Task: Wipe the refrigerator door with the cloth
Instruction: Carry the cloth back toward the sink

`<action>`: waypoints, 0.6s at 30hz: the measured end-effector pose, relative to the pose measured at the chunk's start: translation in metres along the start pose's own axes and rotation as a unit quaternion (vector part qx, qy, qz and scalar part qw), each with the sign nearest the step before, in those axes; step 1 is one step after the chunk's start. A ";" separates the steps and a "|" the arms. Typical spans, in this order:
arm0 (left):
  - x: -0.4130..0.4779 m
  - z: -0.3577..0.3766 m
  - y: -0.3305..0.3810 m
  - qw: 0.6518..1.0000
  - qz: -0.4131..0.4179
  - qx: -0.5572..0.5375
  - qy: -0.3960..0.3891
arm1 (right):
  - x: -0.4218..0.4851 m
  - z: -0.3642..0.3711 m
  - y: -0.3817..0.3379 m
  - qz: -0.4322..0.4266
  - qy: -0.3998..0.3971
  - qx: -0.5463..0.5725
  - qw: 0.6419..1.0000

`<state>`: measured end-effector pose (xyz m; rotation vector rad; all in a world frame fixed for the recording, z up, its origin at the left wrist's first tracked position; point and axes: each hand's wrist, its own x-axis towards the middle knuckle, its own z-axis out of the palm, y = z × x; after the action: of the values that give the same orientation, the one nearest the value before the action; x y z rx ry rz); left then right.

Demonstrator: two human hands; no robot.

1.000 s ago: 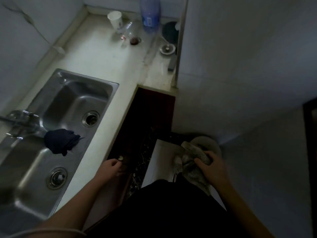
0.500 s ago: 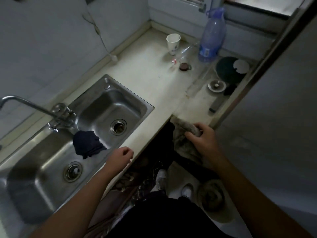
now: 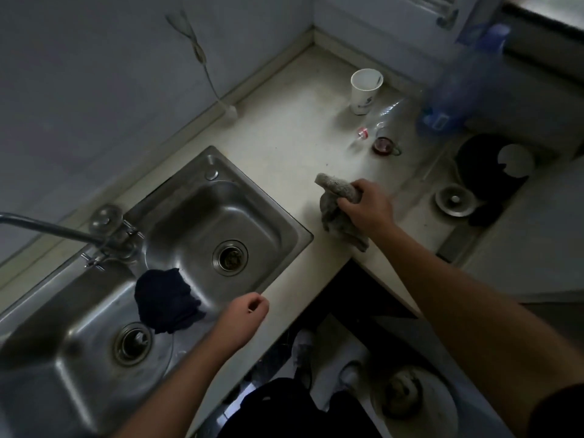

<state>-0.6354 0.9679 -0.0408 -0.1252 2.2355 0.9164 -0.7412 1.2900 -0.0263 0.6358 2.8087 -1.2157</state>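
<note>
The cloth (image 3: 339, 213) is a grey, crumpled rag bunched in the right hand (image 3: 368, 208), whose fingers clench around its upper part; one end pokes out leftward and the rest droops onto the counter (image 3: 284, 134) near the sink (image 3: 284, 229). It looks soft and limp, light, perhaps damp, so it should fold to any surface; a fistful through the middle seems the surest hold. The left hand (image 3: 245, 314) hangs over the sink edge, loosely curled and holding nothing. A dark rag (image 3: 166, 300) lies across the sink divider. The fridge (image 3: 537, 235) is probably the pale surface at right.
</note>
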 end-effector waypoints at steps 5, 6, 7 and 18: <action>0.007 0.001 -0.004 1.000 0.000 -0.016 0.000 | -0.003 0.020 0.017 -0.002 -0.003 -0.053 0.999; 0.008 0.001 -0.004 1.000 -0.002 -0.017 0.000 | -0.006 0.020 0.016 -0.007 -0.003 -0.057 0.998; 0.008 0.000 -0.002 1.000 -0.004 -0.019 -0.001 | -0.009 0.019 0.016 -0.012 -0.002 -0.058 0.998; 0.010 -0.001 -0.001 1.000 -0.005 -0.019 -0.001 | -0.037 0.026 0.018 -0.038 0.014 -0.104 0.994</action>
<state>-0.6430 0.9683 -0.0478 -0.1525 2.2137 0.9546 -0.7044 1.2689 -0.0505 0.5401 2.9538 -0.9104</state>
